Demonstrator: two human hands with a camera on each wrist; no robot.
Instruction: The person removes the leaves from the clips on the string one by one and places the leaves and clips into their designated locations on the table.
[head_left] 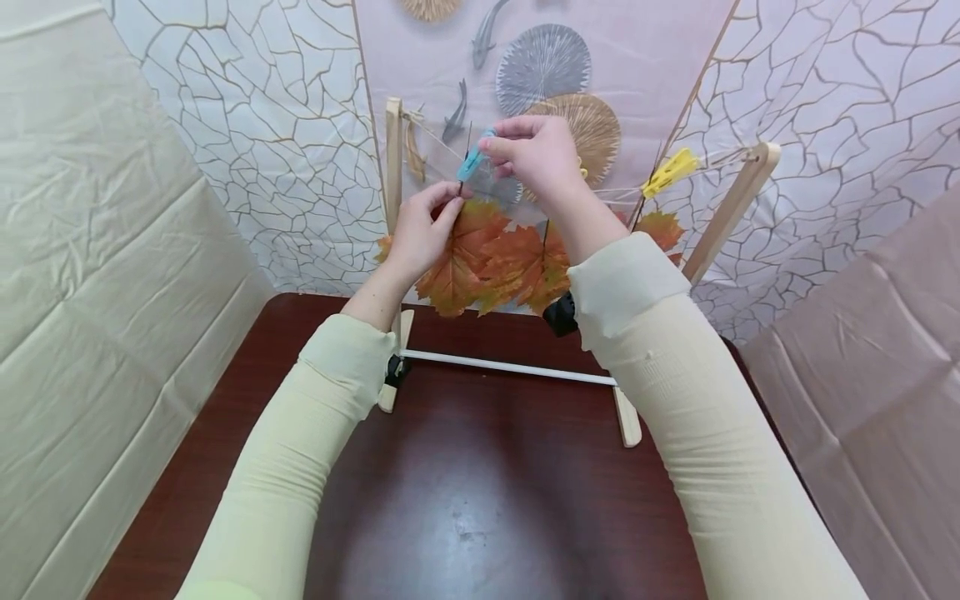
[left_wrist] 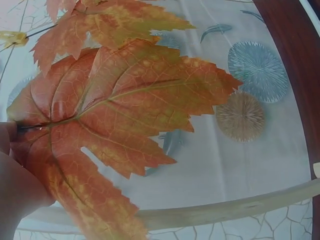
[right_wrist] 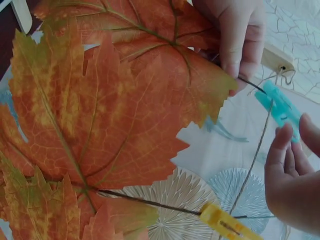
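My left hand [head_left: 422, 232] pinches the dark stem of an orange-green artificial maple leaf [head_left: 457, 262], close to where stem meets blade. In the left wrist view that leaf [left_wrist: 120, 102] spreads out beside the thumb. Above it, my right hand [head_left: 538, 157] pinches the end of a light-blue clothespin [head_left: 471, 162]. The right wrist view has the clothespin [right_wrist: 281, 107] at the string [right_wrist: 255, 155], its front end at the leaf stem [right_wrist: 250, 84]. Further right, a yellow clothespin [head_left: 670, 172] sits on the string. Another yellow clothespin [right_wrist: 227, 224] grips a second leaf's stem in the right wrist view.
A wooden frame with a left post [head_left: 393, 167] and a right post [head_left: 731, 212] carries the string. A white rod [head_left: 510, 365] joins its feet on the dark brown table [head_left: 465, 475]. Patterned cloth [head_left: 300, 108] hangs behind. A black object [head_left: 560, 315] is near the right forearm.
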